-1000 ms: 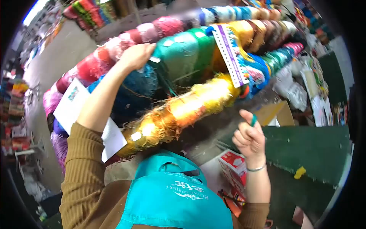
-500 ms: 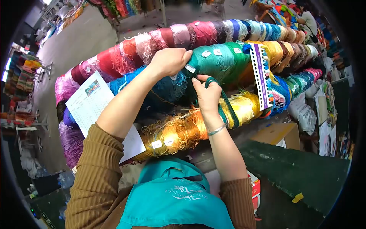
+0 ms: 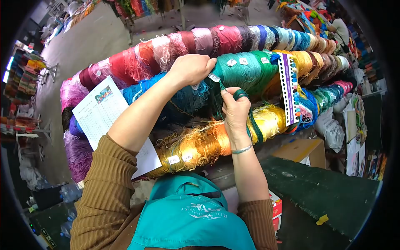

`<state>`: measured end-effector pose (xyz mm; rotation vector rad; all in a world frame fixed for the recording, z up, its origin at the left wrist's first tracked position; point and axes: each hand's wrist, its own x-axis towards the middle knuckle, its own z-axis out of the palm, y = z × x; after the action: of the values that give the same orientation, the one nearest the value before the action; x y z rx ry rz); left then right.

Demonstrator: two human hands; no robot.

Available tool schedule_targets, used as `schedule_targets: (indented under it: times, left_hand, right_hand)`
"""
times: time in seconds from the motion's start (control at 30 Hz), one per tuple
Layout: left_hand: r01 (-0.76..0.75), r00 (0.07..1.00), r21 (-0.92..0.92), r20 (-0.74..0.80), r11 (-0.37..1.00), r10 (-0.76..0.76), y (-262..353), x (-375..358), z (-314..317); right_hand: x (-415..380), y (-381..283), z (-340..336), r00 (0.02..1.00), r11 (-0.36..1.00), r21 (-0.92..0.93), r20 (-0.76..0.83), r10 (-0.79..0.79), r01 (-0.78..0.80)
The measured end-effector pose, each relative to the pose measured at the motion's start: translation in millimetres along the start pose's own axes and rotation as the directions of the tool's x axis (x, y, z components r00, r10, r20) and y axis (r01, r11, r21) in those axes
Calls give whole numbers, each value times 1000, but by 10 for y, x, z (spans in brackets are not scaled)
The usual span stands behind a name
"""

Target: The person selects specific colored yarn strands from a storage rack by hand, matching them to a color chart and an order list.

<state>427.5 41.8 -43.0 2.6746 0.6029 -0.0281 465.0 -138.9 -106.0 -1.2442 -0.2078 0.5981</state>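
Note:
My right hand (image 3: 236,110) is closed in a pinch on dark green thread (image 3: 255,125). A loop of it passes over the fingers and hangs beside the wrist, while thin strands run up from the fingertips to the rack. Up and to the left, my left hand (image 3: 192,70) is curled over the top of the middle row, at the dark green skein. Its fingertips are partly hidden there. A small white tag (image 3: 214,78) hangs just below it. Teal-green skeins (image 3: 235,71) lie to its right, blue skeins (image 3: 187,100) under its forearm.
Pink and red skeins (image 3: 146,56) fill the back row; golden yellow skeins (image 3: 196,146) hang in front. A printed sheet (image 3: 100,112) rests at left. A punched thread card (image 3: 287,89) hangs at right. Nearby are a cardboard box (image 3: 304,152) and a dark green board (image 3: 316,187).
My right hand has moved slightly right and down, drawing thin green strands out from the skein. My left hand stays at the top of the row. The view has shifted slightly.

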Motion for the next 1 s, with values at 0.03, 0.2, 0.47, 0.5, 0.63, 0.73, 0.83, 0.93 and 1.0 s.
schedule_targets:
  times: [0.03,0.2,0.47,0.5,0.63,0.73,0.83,0.93,1.0]
  left_hand:
    - [0,1000,-1,1,1000,0,-9,3,6]
    - [-14,1000,8,-13,1000,14,-4,-14,-2]
    - [-12,1000,2,-1,1000,12,5,-21,-17]
    - [-11,1000,2,-2,1000,11,2,-19,-14]
    - [-14,1000,4,-17,1000,14,0,-17,-10]
    - [-15,1000,6,-13,1000,16,2,-18,-9]
    - [-21,999,6,-24,1000,21,-8,-20,0]
    - [-26,999,4,-34,1000,26,-14,-18,1]
    - [-26,999,1,-33,1000,26,-16,-16,1]
  right_hand:
    - [2,-33,-7,1000,1000,7,14,8,-8]
    - [45,-81,-94,992,982,156,93,88,-102]
    - [32,-62,-177,970,957,242,218,108,-161]
    - [40,-62,-173,967,957,237,225,116,-169]
    - [4,-128,-177,958,957,224,260,121,-182]
    - [-18,-134,-185,953,939,265,266,146,-218]
    - [-4,-112,-207,951,957,209,276,139,-200]
    - [-27,-146,-190,951,966,158,266,158,-205]
    - [-68,-139,-150,966,993,15,234,112,-119]
